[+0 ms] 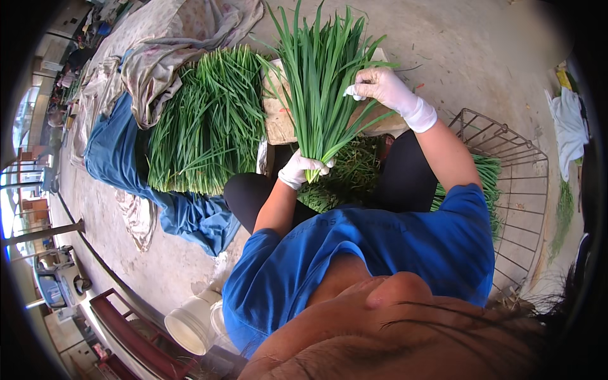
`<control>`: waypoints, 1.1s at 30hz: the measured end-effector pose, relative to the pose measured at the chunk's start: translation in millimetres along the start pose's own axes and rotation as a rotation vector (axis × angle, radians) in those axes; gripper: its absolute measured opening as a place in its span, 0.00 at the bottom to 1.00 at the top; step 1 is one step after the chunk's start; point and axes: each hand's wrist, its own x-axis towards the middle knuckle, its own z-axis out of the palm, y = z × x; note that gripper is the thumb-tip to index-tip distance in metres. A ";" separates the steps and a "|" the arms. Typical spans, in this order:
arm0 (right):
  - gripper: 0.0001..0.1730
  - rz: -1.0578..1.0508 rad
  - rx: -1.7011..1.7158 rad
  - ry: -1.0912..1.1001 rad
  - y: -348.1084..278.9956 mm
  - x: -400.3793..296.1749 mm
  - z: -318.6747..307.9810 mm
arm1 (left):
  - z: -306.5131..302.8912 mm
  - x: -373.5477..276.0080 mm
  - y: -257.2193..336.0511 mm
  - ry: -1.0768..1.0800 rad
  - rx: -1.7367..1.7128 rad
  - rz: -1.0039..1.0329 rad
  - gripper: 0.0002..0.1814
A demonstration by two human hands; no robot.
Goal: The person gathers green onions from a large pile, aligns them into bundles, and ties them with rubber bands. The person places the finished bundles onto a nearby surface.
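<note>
In a thin white glove, my left hand [301, 170] grips a bunch of long flat green leaves, likely garlic chives [316, 90], by its pale stem ends. The leaves fan out away from me over a pale board. My right hand [375, 88], also in a white glove, is raised at the right edge of the bunch with thumb and fingertips pinched together; whether a leaf is between them I cannot tell. Left of the bunch lies a large stack of the same greens [209, 123]. Loose greens [342, 175] lie below, between my knees.
A wire basket [520, 178] with more greens stands at the right. Blue cloth [114, 142] and patterned cloth [152, 71] lie around the stack's left side. White buckets [187, 327] stand at lower left. A white plastic bag [567, 128] is at the far right.
</note>
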 end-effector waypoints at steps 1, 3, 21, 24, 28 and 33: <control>0.10 0.001 -0.011 0.030 2.5 -0.1 1.4 | 1.5 0.6 1.1 0.014 0.008 -0.005 0.29; 0.10 0.022 -0.179 0.075 -4.6 -2.4 2.8 | 4.4 -1.0 4.7 0.049 0.025 -0.010 0.29; 0.09 -0.550 -1.319 0.293 -37.7 23.4 10.1 | 8.0 3.7 13.0 0.185 0.183 -0.007 0.24; 0.09 -0.332 -1.477 0.255 -32.5 33.8 3.7 | 10.1 3.1 14.8 0.127 0.164 -0.023 0.24; 0.11 -0.346 -1.481 0.172 -38.6 39.5 -0.4 | 7.8 2.9 13.3 0.086 0.179 -0.051 0.25; 0.11 -0.209 -1.294 -0.143 -37.7 46.9 -9.9 | 3.4 5.7 10.0 0.039 0.163 -0.060 0.26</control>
